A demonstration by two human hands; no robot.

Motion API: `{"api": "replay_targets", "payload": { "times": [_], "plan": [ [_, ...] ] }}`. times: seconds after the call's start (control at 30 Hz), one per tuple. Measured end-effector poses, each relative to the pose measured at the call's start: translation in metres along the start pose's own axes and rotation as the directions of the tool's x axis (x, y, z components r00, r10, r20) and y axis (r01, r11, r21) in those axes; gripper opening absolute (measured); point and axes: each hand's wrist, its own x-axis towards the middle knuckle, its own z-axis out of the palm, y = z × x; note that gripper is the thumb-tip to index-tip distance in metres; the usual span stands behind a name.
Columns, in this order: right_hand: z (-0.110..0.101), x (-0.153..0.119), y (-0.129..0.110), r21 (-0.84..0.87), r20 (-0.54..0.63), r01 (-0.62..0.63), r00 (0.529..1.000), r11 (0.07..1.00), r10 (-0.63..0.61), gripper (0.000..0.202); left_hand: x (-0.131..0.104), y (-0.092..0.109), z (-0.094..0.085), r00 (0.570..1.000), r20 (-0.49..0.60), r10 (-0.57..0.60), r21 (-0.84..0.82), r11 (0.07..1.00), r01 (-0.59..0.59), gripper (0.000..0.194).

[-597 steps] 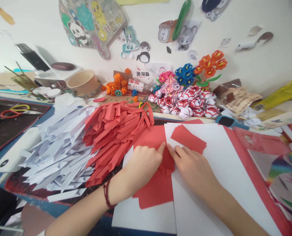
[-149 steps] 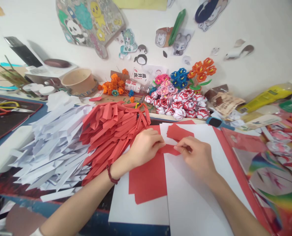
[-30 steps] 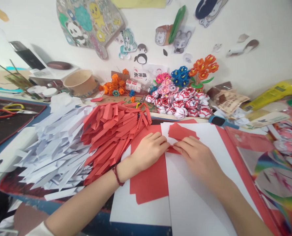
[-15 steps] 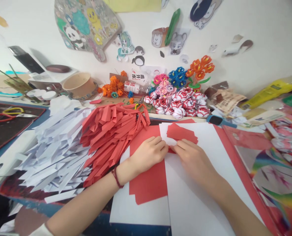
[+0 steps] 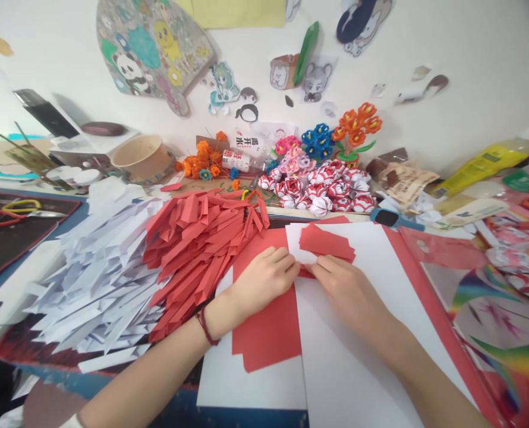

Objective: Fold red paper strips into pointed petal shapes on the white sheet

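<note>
Between my two hands is a small strip of red paper point(image 5: 307, 271), mostly covered by the fingers. My left hand point(image 5: 271, 273) is closed on its left end, and my right hand point(image 5: 342, 282) pinches the right end. Both rest over white paper sheets point(image 5: 353, 351). Just beyond the fingers lies a small stack of cut red paper pieces point(image 5: 327, 242). Larger red paper point(image 5: 271, 339) lies under my left hand. A heap of folded red strips point(image 5: 202, 238) spreads left of it, beside a heap of folded white strips point(image 5: 104, 279).
Scissors point(image 5: 12, 214) lie on a dark mat at far left. Red-and-white paper flowers point(image 5: 331, 187) sit along the back, near orange flowers point(image 5: 358, 128) and a round tub point(image 5: 139, 157). A blue watch point(image 5: 387, 217) lies behind the paper. A yellow-labelled bottle point(image 5: 482, 166) leans at right.
The view has shifted slightly. Both hands stay together at the red strip, with only slight finger movement.
</note>
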Motion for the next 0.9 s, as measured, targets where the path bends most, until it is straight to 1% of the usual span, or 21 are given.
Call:
{"api": "replay_targets", "payload": {
  "times": [0.07, 0.17, 0.27, 0.43, 0.57, 0.73, 0.9],
  "plan": [
    [0.0000, 0.0004, -0.0005, -0.016, -0.010, 0.004, 1.000, 1.000, -0.004, 0.026, -0.0004, -0.0031, -0.0014, 1.000, 0.019, 0.008, -0.007, 1.000, -0.008, 0.015],
    [0.0008, 0.0003, -0.0008, -0.032, -0.016, 0.000, 1.000, 0.999, 0.000, 0.026, 0.0000, -0.0051, -0.0010, 0.998, 0.018, 0.056, 0.035, 0.998, -0.057, 0.018],
    [0.0018, -0.0001, -0.0008, -0.035, -0.019, 0.006, 1.000, 0.999, -0.007, 0.026, 0.0013, -0.0038, 0.0023, 0.996, -0.014, 0.089, 0.075, 0.993, -0.088, 0.021],
    [0.0012, 0.0001, -0.0006, -0.034, -0.011, 0.007, 1.000, 0.999, -0.007, 0.024, 0.0028, -0.0026, 0.0047, 0.995, -0.064, 0.074, 0.076, 0.995, -0.069, 0.020],
    [0.0010, 0.0000, -0.0006, -0.055, -0.008, 0.021, 1.000, 0.998, -0.022, 0.023, 0.0020, -0.0040, 0.0028, 0.996, -0.045, 0.080, 0.072, 0.994, -0.077, 0.022],
    [0.0007, -0.0019, -0.0005, -0.042, 0.021, -0.015, 1.000, 0.999, 0.016, 0.025, 0.0011, -0.0031, -0.0011, 0.993, -0.022, 0.114, 0.073, 0.991, -0.112, 0.018],
    [-0.0034, -0.0029, -0.0019, -0.020, 0.053, -0.044, 0.998, 0.999, 0.045, 0.027, 0.0021, -0.0016, -0.0036, 0.996, 0.001, 0.088, 0.058, 0.994, -0.087, 0.017]
  ]
}}
